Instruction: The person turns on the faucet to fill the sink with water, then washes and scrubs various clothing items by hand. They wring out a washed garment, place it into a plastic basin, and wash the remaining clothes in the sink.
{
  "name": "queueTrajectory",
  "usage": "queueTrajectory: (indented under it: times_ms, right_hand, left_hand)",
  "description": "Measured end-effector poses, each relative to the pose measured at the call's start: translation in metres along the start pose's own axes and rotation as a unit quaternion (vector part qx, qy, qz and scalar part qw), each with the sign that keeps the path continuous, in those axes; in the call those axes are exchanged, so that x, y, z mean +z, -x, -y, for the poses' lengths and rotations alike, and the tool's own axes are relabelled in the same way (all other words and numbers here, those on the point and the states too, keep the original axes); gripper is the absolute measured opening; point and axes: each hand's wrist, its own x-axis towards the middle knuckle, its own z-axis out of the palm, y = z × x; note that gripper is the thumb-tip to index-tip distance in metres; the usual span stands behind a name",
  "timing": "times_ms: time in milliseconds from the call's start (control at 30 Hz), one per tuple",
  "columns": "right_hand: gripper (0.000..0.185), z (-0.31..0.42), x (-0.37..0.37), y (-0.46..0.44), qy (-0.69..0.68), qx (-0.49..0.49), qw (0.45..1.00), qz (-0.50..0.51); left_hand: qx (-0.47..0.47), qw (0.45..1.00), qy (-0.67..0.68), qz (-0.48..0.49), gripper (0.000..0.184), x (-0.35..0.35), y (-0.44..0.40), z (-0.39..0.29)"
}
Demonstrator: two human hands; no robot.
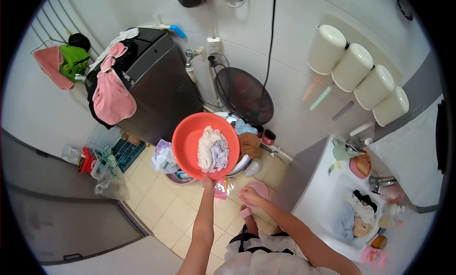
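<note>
A red-orange plastic basin [181, 146] is held out in front of me, with a twisted cream cloth [207, 149] and a pale lavender cloth [220, 153] lying in it. My left hand [208, 182] grips the near rim of the basin, its fingers partly hidden by the edge. To the right of the basin, my right hand [250, 197] has its fingers curled in, and nothing shows in them. Below that hand on the floor is a round pink basin or stool [260, 189], partly covered by the hand and arm.
Behind the red basin, a dark washing machine [166, 85] carries pink cloths [114, 99]. A metal basin [240, 165] with a brown cloth [249, 144] sits on the floor. At right, a white sink [311, 194] holds wet laundry [363, 213]. White cups [351, 67] hang on the wall.
</note>
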Motion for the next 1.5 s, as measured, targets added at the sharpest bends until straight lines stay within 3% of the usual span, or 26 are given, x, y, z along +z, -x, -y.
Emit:
queueTrajectory:
  times_ms: [67, 100, 233, 367, 433, 467, 500, 533, 600, 633, 667, 733, 800, 867, 1000, 1100, 1133, 1200, 1367, 1433, 1467, 1500]
  right_hand:
    - [0.019, -0.001, -0.017, 0.016, 0.016, -0.053, 0.997, -0.061]
    - [0.020, 0.000, -0.025, 0.024, 0.066, -0.050, 0.993, -0.085]
    - [0.023, -0.044, -0.062, 0.004, 0.016, -0.024, 0.992, -0.119]
    - [0.017, -0.059, -0.082, 0.010, 0.066, -0.077, 0.987, -0.125]
    - [0.017, -0.056, -0.084, 0.023, 0.077, -0.108, 0.981, -0.140]
    - [0.016, -0.050, -0.080, 0.034, -0.027, -0.136, 0.979, -0.148]
    - [0.016, -0.043, -0.078, 0.050, -0.132, -0.165, 0.964, -0.162]
    - [0.016, -0.031, -0.078, 0.070, -0.140, -0.166, 0.959, -0.184]
    - [0.016, -0.009, -0.083, 0.118, -0.098, -0.278, 0.928, -0.229]
    - [0.016, -0.010, -0.093, 0.142, -0.109, -0.275, 0.921, -0.253]
    - [0.016, -0.012, -0.102, 0.163, -0.082, -0.297, 0.906, -0.289]
    - [0.015, -0.026, -0.125, 0.191, -0.023, -0.341, 0.850, -0.400]
    - [0.014, -0.048, -0.163, 0.228, 0.000, -0.316, 0.794, -0.519]
    - [0.021, -0.075, -0.207, 0.269, 0.241, -0.225, 0.695, -0.639]
    - [0.046, -0.109, -0.283, 0.354, 0.340, -0.094, 0.522, -0.777]
    - [0.053, -0.106, -0.326, 0.413, 0.394, -0.040, 0.494, -0.774]
    - [0.053, -0.115, -0.346, 0.424, 0.393, -0.039, 0.491, -0.776]
    - [0.055, -0.135, -0.383, 0.437, 0.398, 0.056, 0.655, -0.640]
    - [0.042, -0.130, -0.394, 0.434, 0.420, -0.055, 0.694, -0.582]
    - [0.024, -0.123, -0.374, 0.427, 0.335, -0.200, 0.713, -0.582]
    - [0.016, -0.118, -0.366, 0.421, 0.288, -0.270, 0.716, -0.576]
    - [0.016, -0.112, -0.360, 0.414, 0.290, -0.273, 0.717, -0.572]
  left_hand:
    - [-0.045, 0.996, 0.011, -0.081, 0.049, 0.011, -0.002, 0.004]
    - [-0.056, 0.997, 0.022, -0.039, 0.047, 0.013, 0.001, 0.008]
    - [-0.083, 0.989, 0.121, 0.008, 0.042, 0.042, 0.032, 0.006]
    - [-0.103, 0.988, 0.069, 0.091, 0.054, 0.030, 0.033, 0.006]
    - [-0.124, 0.989, 0.029, 0.073, 0.055, 0.036, 0.055, 0.000]
    - [-0.144, 0.988, -0.008, 0.056, 0.057, 0.046, 0.069, -0.002]
    - [-0.165, 0.985, -0.019, 0.038, 0.047, 0.055, 0.082, 0.003]
    - [-0.178, 0.982, -0.031, 0.054, 0.047, 0.066, 0.094, 0.014]
    - [0.039, 0.959, -0.271, 0.071, 0.028, 0.085, 0.122, 0.038]
    - [0.104, 0.941, -0.312, 0.083, 0.013, 0.103, 0.150, 0.041]
    - [0.097, 0.936, -0.323, 0.101, 0.013, 0.118, 0.174, 0.050]
    - [0.342, 0.833, -0.379, 0.213, 0.008, 0.145, 0.218, 0.070]
    - [0.319, 0.834, -0.359, 0.272, 0.008, 0.172, 0.269, 0.084]
    - [0.310, 0.777, -0.392, 0.382, 0.010, 0.193, 0.311, 0.101]
    - [0.257, 0.700, -0.437, 0.504, 0.013, 0.216, 0.352, 0.151]
    - [0.170, 0.684, -0.457, 0.542, 0.016, 0.217, 0.365, 0.197]
    - [0.171, 0.683, -0.455, 0.546, 0.016, 0.217, 0.368, 0.210]
    - [0.120, 0.658, -0.484, 0.564, 0.016, 0.218, 0.373, 0.234]
    - [0.079, 0.656, -0.482, 0.576, 0.017, 0.217, 0.395, 0.271]
    - [0.054, 0.658, -0.473, 0.583, 0.018, 0.222, 0.404, 0.276]
    - [0.111, 0.651, -0.481, 0.576, 0.018, 0.227, 0.410, 0.275]
    - [0.166, 0.642, -0.489, 0.567, 0.019, 0.233, 0.416, 0.273]
